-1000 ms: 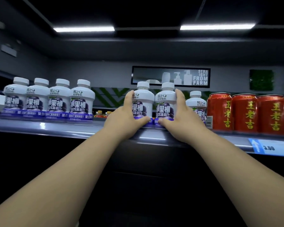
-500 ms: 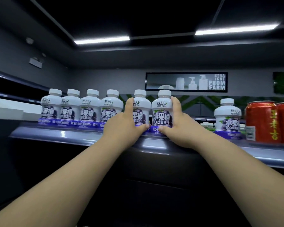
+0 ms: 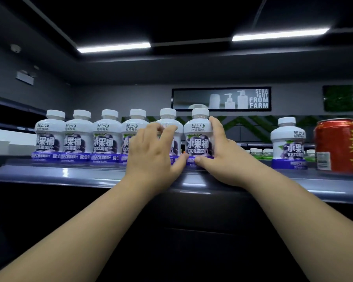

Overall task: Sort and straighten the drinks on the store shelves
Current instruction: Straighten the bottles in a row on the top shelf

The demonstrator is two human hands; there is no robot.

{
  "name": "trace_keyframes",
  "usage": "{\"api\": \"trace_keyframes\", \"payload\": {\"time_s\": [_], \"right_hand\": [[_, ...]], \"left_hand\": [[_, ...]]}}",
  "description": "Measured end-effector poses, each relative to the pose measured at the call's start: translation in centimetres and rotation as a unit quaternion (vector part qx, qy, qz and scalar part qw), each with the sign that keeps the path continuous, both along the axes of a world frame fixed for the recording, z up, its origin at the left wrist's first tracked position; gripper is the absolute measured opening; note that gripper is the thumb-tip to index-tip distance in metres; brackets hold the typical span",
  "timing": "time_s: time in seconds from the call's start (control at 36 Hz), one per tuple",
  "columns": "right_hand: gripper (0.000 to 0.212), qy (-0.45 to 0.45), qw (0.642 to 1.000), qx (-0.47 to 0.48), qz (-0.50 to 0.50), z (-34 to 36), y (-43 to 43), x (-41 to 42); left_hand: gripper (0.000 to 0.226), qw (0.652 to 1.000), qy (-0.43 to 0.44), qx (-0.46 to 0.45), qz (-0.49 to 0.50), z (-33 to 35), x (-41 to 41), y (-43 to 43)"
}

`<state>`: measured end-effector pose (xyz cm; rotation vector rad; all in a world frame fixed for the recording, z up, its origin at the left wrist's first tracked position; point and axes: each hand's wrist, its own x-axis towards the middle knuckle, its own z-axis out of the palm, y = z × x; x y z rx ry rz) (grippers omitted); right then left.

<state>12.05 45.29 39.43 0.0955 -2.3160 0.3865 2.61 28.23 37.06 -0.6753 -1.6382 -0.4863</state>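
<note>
Two bare arms reach up to a grey store shelf (image 3: 69,174), where six white, purple-labelled juice bottles (image 3: 107,137) stand upright in a tight row along the front edge, labels facing out.

The left hand (image 3: 151,155) covers the front of the fifth bottle (image 3: 170,121) from the left. Its fingers curl over the bottle's shoulder and its thumb stretches low to the right, towards the neighbouring bottle's base.

The right hand (image 3: 220,159) clasps the sixth bottle (image 3: 198,139) at the row's right end, with its fingers running up the bottle's right side almost to the cap and its thumb pressed across the purple band at the foot. The two thumbs nearly meet in front of that bottle.

Further right, well apart from the row, a seventh bottle (image 3: 288,143) of the same drink stands alone, just beside red cans (image 3: 334,145) with gold lettering.

Behind the shelf hangs a dark sign (image 3: 221,98) reading "STRAIGHT FROM FARM" — two strip lights (image 3: 113,47) glow on the black ceiling above.
</note>
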Motion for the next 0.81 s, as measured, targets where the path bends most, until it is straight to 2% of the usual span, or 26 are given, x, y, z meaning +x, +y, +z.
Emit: {"api": "trace_keyframes", "payload": {"time_s": [0.11, 0.19, 0.33, 0.44, 0.53, 0.64, 0.81], "right_hand": [[0.095, 0.041, 0.998, -0.048, 0.004, -0.1, 0.7, 0.6], [0.086, 0.088, 0.991, -0.098, -0.004, 0.0, 1.9, 1.8], [0.089, 0.125, 0.982, -0.101, -0.099, 0.8, 5.5, 3.7], [0.097, 0.126, 0.972, -0.119, -0.160, 1.8, 8.1, 4.0], [0.102, 0.122, 0.964, -0.098, -0.216, 2.8, 9.5, 4.0], [0.107, 0.128, 0.961, -0.133, -0.208, 3.7, 11.0, 3.3], [0.113, 0.067, 0.953, -0.138, -0.259, 4.4, 11.5, 1.9]], "left_hand": [[0.062, 0.998, 0.047, -0.016, -0.047, 0.4, 1.4, 2.1], [0.064, 0.996, 0.051, -0.029, -0.064, 0.9, 2.3, 3.9], [0.070, 0.997, 0.028, -0.028, -0.069, 1.6, 3.2, 6.6], [0.074, 0.997, 0.007, -0.024, -0.068, 1.8, 3.0, 8.1], [0.075, 0.998, -0.008, -0.025, -0.060, 1.7, 2.4, 8.5], [0.073, 0.997, -0.019, -0.021, -0.070, 1.5, 2.1, 8.3], [0.071, 0.996, -0.016, -0.021, -0.086, 1.4, 2.3, 8.0]]}}
